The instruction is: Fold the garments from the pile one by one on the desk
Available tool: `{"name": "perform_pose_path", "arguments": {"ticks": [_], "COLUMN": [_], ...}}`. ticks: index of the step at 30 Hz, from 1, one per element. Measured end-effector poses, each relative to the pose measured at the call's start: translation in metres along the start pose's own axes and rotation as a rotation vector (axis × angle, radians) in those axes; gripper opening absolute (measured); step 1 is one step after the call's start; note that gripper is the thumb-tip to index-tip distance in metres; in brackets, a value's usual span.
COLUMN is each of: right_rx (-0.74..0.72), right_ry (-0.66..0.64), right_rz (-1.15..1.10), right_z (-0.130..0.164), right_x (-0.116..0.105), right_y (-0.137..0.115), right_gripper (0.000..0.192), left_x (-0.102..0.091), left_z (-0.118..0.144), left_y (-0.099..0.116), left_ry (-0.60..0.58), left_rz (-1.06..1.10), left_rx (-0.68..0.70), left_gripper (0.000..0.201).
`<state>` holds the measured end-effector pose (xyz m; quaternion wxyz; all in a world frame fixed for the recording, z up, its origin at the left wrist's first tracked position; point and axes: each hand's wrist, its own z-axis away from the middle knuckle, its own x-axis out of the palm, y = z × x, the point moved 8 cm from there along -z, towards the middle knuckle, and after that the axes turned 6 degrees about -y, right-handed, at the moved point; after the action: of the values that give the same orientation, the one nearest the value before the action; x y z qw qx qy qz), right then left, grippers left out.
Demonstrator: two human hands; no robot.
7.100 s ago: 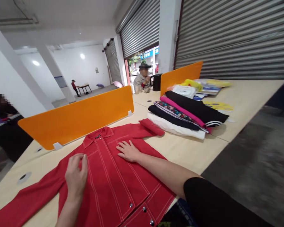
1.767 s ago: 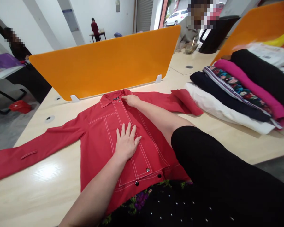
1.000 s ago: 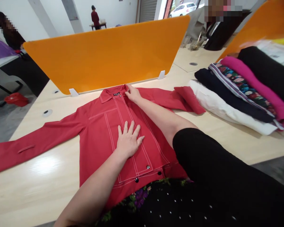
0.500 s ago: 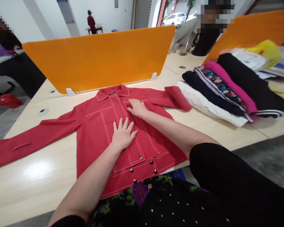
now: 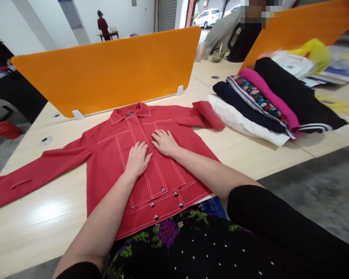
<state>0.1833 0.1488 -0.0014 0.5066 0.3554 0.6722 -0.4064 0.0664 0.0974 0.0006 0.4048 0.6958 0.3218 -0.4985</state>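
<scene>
While two hands (image 5: 151, 151) press one red jacket (image 5: 110, 151), five garments (image 5: 264, 100) lie stacked.

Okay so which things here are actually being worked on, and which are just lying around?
In hand:
red jacket, spread flat on the table
left hand and right hand, both flat on its front

Lying about:
stack of folded clothes
orange divider
plastic bags and papers
</scene>
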Motion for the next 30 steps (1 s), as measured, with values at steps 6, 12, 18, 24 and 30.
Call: {"name": "perform_pose_path", "arguments": {"ticks": [6, 12, 18, 24, 30], "right_rx": [-0.058, -0.098, -0.109, -0.106, -0.120], "right_ry": [0.118, 0.048, 0.026, 0.016, 0.007], "right_rz": [-0.077, -0.054, -0.060, -0.066, -0.065], "right_z": [-0.001, -0.006, -0.008, -0.008, -0.010], "right_x": [-0.015, -0.006, -0.004, -0.003, -0.001], "right_y": [-0.004, -0.008, -0.007, -0.004, -0.002], "right_gripper": [0.035, 0.036, 0.035, 0.037, 0.044], "left_x": [0.003, 0.005, 0.007, 0.006, 0.005], "left_z": [0.001, 0.000, -0.001, -0.001, -0.002], "left_y": [0.003, -0.004, -0.001, -0.001, -0.002], "left_ry": [-0.060, -0.015, -0.017, -0.014, -0.009], "left_rz": [-0.063, -0.081, -0.139, -0.121, -0.115], "left_rx": [-0.002, -0.021, 0.002, 0.001, -0.006], "left_gripper": [0.047, 0.052, 0.049, 0.049, 0.047]}}
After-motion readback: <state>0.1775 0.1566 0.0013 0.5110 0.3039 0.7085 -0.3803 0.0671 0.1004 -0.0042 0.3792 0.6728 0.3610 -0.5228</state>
